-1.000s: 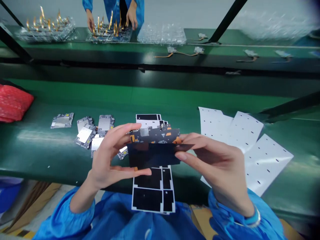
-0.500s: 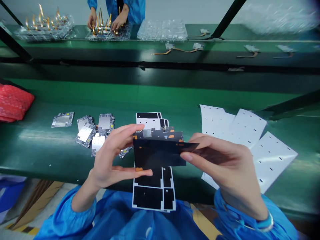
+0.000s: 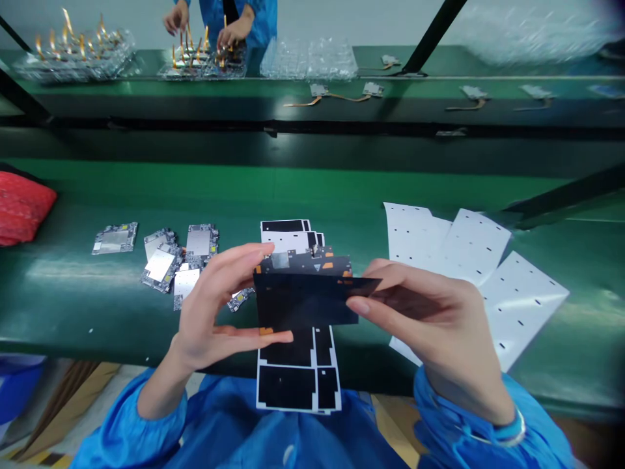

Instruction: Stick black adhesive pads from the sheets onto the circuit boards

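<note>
My left hand (image 3: 208,319) grips a dark circuit board (image 3: 303,262) by its edges, fingers along the top and thumb below. Between thumb and fingers of my right hand (image 3: 432,326) is the right end of a thin black sticker (image 3: 303,303). It covers most of the board's near face; whether it is stuck down or only held against it I cannot tell. Beneath the board lie white backing sheets (image 3: 262,389) bearing black rectangular stickers, reaching past the table's front edge. The middle of these sheets is hidden by the board and sticker.
Several loose circuit boards (image 3: 200,241) lie to the left on the green table (image 3: 342,185). White perforated sheets (image 3: 525,296) spread out on the right, a red bag (image 3: 22,207) at far left. On the raised shelf, a co-worker's hands (image 3: 237,29) work over a clear tray (image 3: 170,73).
The view has shifted slightly. My hands keep nearly the same hold on the board and black sticker. One of the co-worker's hands has lifted away from the tray.
</note>
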A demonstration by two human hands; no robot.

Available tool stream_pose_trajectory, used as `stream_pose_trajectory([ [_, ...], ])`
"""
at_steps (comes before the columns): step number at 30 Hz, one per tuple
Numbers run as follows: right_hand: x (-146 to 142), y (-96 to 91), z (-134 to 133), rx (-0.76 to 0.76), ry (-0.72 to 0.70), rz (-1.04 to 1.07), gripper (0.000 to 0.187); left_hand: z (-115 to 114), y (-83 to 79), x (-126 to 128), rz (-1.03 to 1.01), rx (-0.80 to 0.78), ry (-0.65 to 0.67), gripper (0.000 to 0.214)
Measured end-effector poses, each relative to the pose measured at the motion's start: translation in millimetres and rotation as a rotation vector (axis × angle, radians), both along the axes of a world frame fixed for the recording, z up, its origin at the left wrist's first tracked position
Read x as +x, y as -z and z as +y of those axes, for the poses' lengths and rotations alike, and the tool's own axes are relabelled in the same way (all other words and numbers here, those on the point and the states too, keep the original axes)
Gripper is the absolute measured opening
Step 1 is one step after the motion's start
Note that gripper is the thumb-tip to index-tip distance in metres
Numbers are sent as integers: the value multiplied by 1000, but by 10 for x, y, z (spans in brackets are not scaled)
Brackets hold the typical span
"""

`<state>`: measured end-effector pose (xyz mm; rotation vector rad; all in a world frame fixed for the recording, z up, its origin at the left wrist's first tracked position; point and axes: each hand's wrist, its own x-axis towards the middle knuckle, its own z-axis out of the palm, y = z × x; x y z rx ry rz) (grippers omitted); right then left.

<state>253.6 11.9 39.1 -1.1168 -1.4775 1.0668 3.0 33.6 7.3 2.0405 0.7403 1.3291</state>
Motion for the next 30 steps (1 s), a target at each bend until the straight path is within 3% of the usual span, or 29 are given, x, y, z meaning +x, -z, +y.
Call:
stream_pose_trajectory([
  [4,-20,-8,13,24,14,-5,16,36,-20,4,33,80,10,93],
  [7,-37,-15,9,140,29,-120,16,21,-90,11,150,161,26,62],
  [10,-6,25,16,368,50,-444,8,6,-145,-19,277,186,41,31],
  [13,69,193,78,516,152,-851,33,180,-93,-80,348,189,108,28],
  [15,80,397,148,470,183,-953,45,468,19,-108,362,156,64,26],
  [17,21,657,216,386,45,-916,58,832,169,-110,381,62,-102,31],
  [19,-86,930,263,331,-181,-904,100,1134,310,-99,480,-117,-253,61],
  [21,-177,1160,287,261,-275,-895,115,1240,396,-92,613,-271,-299,71],
  [23,-206,1302,298,235,-263,-835,99,1108,416,-99,699,-337,-287,53],
  [26,-156,1326,304,229,-205,-671,73,634,396,-104,658,-443,-173,34],
  [28,-123,1243,298,213,-191,-597,79,314,407,-67,508,-574,-70,27],
  [30,-120,1110,286,249,-164,-616,89,90,444,14,284,-669,-73,19],
])
